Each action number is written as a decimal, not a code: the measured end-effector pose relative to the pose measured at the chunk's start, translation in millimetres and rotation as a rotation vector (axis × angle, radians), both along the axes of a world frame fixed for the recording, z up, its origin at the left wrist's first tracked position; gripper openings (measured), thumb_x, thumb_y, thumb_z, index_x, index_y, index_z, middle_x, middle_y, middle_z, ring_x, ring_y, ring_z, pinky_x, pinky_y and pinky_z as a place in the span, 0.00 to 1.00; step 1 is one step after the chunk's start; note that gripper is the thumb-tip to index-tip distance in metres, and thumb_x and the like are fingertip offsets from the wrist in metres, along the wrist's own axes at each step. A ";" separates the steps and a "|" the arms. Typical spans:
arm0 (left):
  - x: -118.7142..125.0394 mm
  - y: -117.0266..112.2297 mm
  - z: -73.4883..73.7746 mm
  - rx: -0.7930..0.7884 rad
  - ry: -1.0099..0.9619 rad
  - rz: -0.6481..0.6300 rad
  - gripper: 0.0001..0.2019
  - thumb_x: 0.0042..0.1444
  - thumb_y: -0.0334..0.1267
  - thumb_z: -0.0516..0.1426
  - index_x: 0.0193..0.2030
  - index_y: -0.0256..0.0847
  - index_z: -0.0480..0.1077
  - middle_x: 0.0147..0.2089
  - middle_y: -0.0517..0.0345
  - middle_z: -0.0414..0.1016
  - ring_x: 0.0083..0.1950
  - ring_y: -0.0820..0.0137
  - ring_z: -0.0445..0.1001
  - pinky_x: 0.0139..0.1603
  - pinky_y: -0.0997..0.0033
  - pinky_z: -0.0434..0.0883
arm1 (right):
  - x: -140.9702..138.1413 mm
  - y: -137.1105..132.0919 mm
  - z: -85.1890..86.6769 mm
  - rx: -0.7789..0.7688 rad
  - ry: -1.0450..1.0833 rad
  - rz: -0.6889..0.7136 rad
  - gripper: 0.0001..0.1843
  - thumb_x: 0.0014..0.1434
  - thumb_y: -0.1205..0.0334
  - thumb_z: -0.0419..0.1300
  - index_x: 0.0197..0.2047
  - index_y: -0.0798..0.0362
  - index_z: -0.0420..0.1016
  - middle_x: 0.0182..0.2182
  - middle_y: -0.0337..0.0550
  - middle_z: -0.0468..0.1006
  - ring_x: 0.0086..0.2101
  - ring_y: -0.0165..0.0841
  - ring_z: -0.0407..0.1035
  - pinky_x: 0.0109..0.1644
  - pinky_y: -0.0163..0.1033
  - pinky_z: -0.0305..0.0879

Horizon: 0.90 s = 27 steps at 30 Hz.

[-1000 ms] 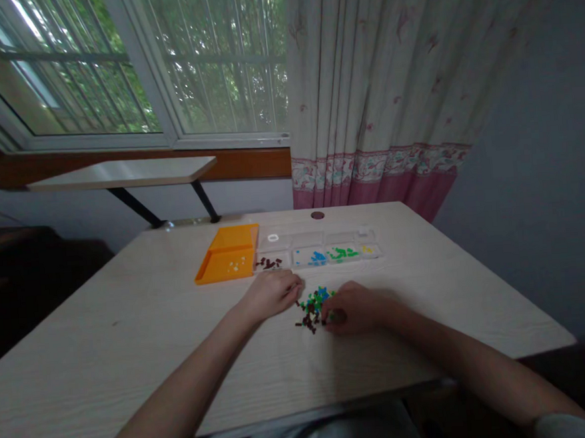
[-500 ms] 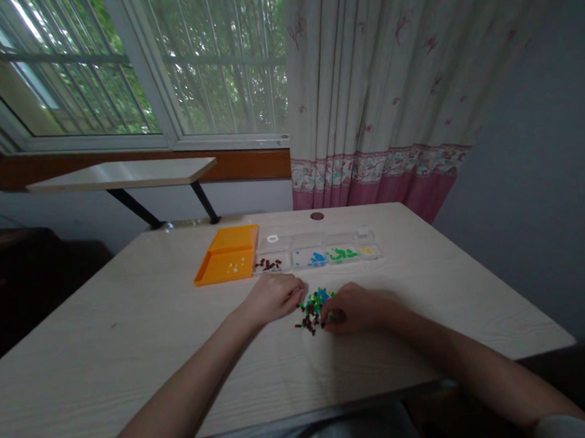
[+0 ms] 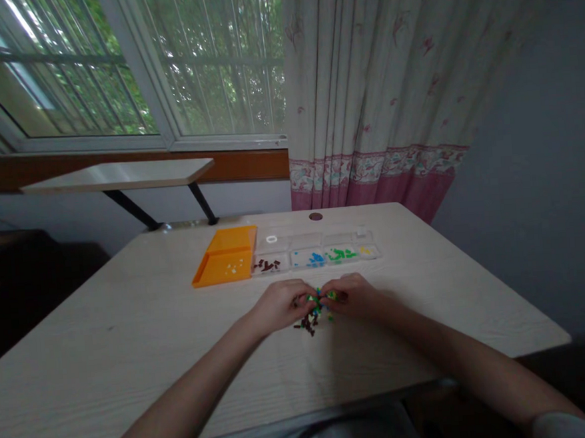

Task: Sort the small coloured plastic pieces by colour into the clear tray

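A small pile of tiny brown, green and blue plastic pieces [image 3: 308, 324] lies on the table before me; my fingers cover its far part. My left hand [image 3: 284, 306] is closed at the pile's left side, thumb and fingertips pinched together over green pieces. Opposite it, my right hand [image 3: 354, 295] is also in a pinch, its fingertips almost touching the left ones. What either pinch holds is too small and too covered to make out. Yellow and green bits show beside the right fingertips.
Beyond my hands stands a clear compartment box [image 3: 290, 267] with sorted brown, blue, green and yellow pieces. Left of it lies an open orange case [image 3: 211, 273] with a few white pieces. A raised shelf [image 3: 119, 174] stands at the table's back left, below the window.
My left hand has moved right and closer, over the pile. My right hand has risen from the pile's near right side, and both hands' fingertips now come together.
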State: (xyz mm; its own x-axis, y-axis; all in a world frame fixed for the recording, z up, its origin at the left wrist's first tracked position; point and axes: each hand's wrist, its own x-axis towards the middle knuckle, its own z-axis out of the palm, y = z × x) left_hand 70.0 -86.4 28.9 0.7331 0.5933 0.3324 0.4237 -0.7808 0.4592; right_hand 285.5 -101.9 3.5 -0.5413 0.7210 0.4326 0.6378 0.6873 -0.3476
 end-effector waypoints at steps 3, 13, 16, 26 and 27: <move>0.9 -0.4 -0.4 0.007 0.003 0.004 0.07 0.53 0.37 0.55 0.36 0.40 0.72 0.26 0.61 0.70 0.27 0.76 0.68 0.28 0.80 0.62 | -2.5 -0.4 -3.4 0.007 -0.002 -0.024 0.12 0.55 0.54 0.54 0.36 0.52 0.75 0.20 0.36 0.74 0.20 0.25 0.64 0.28 0.29 0.57; 1.6 -0.9 -1.9 0.027 -0.012 0.028 0.07 0.54 0.37 0.54 0.37 0.41 0.71 0.30 0.59 0.71 0.31 0.74 0.69 0.31 0.79 0.64 | -4.0 -0.7 -4.0 0.010 0.008 -0.033 0.14 0.56 0.53 0.54 0.35 0.52 0.75 0.18 0.36 0.73 0.19 0.25 0.63 0.28 0.30 0.57; 1.4 -0.9 -2.7 0.027 -0.023 0.032 0.07 0.54 0.38 0.54 0.37 0.40 0.71 0.30 0.58 0.71 0.31 0.74 0.69 0.31 0.78 0.64 | -5.0 -1.1 -3.7 0.024 0.012 -0.050 0.14 0.55 0.52 0.54 0.34 0.52 0.75 0.18 0.36 0.73 0.19 0.26 0.63 0.28 0.31 0.57; -7.8 5.0 7.7 0.113 -0.110 0.068 0.06 0.52 0.34 0.53 0.34 0.38 0.71 0.28 0.58 0.71 0.28 0.75 0.67 0.30 0.78 0.63 | -5.1 -2.5 2.1 -0.011 0.031 -0.020 0.13 0.57 0.57 0.53 0.38 0.54 0.74 0.19 0.37 0.74 0.19 0.24 0.63 0.27 0.29 0.56; -10.4 6.8 9.6 0.143 -0.149 0.097 0.06 0.52 0.34 0.53 0.34 0.38 0.71 0.28 0.58 0.71 0.27 0.75 0.66 0.29 0.78 0.63 | -3.9 -2.3 3.3 -0.010 0.027 -0.011 0.13 0.57 0.58 0.52 0.37 0.54 0.75 0.19 0.37 0.74 0.19 0.24 0.62 0.27 0.28 0.56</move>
State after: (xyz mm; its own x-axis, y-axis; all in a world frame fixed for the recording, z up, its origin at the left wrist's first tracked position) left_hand 59.6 -79.5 38.5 0.6114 0.5974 0.5189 0.4355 -0.8015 0.4097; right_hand 281.6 -104.3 6.8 -0.5213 0.7315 0.4394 0.6359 0.6764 -0.3716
